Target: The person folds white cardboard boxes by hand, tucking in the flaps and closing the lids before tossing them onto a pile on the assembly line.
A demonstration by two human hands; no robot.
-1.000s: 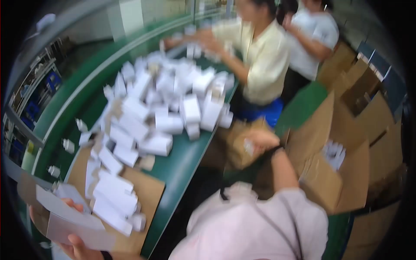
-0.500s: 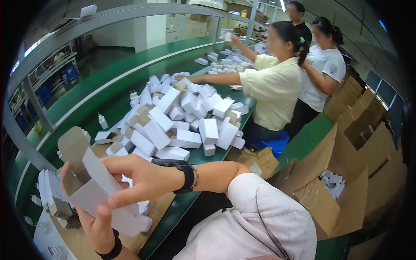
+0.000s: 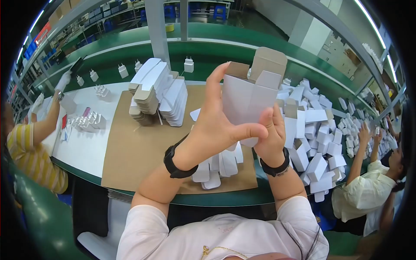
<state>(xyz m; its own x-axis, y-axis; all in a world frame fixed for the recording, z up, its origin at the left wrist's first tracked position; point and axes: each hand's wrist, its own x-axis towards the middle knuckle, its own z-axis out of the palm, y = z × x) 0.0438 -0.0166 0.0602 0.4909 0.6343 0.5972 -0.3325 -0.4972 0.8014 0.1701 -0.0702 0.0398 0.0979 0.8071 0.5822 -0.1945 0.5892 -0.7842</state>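
Note:
A white folding carton [image 3: 242, 99] stands upright in front of me, its top flaps raised and its brown inside showing. Around its left side curls my left hand [image 3: 214, 119], thumb pressed across the front. My right hand [image 3: 272, 134] grips the lower right of the same carton, its fingers partly hidden behind it. Below my hands, several white cartons [image 3: 221, 164] lie on the brown cardboard sheet [image 3: 143, 160]. Stacks of flat, unfolded cartons [image 3: 151, 86] sit to the left on that sheet.
A large heap of white boxes [image 3: 314, 134] covers the bench on the right. White chargers [image 3: 189, 65] stand along the green belt behind. Co-workers are at both sides: a striped sleeve [image 3: 26, 138] at left, a pale yellow shirt [image 3: 362, 190] at right. A metal post [image 3: 158, 30] rises beyond the stacks.
My view has swung left from the heap and the co-workers on the right to the bench before me. The carton stays in both hands and is now upright.

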